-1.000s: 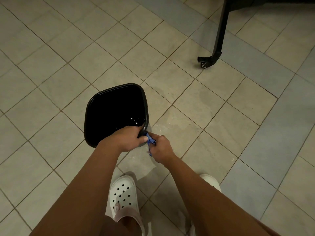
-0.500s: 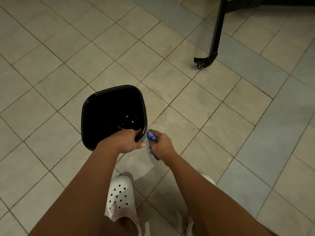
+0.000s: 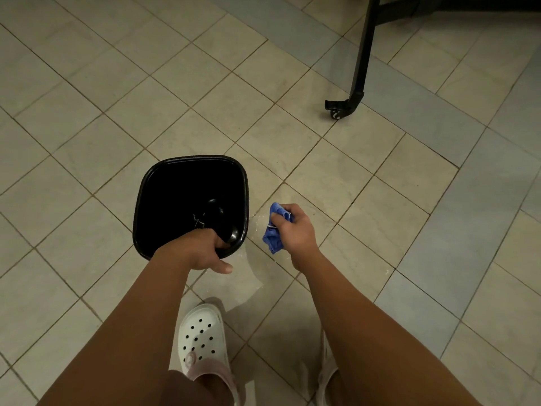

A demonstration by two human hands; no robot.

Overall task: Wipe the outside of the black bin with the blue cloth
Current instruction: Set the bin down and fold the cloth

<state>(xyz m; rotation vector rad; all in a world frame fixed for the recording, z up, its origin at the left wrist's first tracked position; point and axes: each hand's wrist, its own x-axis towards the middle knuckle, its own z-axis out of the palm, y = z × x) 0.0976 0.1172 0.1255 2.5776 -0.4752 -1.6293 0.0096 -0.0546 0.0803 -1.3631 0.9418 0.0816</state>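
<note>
We look down on a tiled floor [image 3: 87, 112], pale beige squares with greyer ones running across the upper right. One black metal leg [image 3: 363, 54] slants down from the top edge on the right. One bin [image 3: 193, 160] stands upright on the floor, left of centre. It is glossy black plastic, squarish with rounded corners and a rolled rim, and its inside is dark with a few bright glints low down that we cannot make out. Two bare forearms reach forward from the bottom edge. Two white clogs show below them, one [image 3: 202, 338] in plain view with its holes, the other [image 3: 325, 373] mostly hidden under the right arm. The left hand [image 3: 199, 250] has its grip closed over the bin's near rim, fingers inside, thumb stretched along the outside. The right hand [image 3: 295, 227] hangs near the bin's right wall, apart from it, its grip closed on one bunched blue cloth [image 3: 273, 238]. One small wheel [image 3: 335, 111] ends the leg.
</note>
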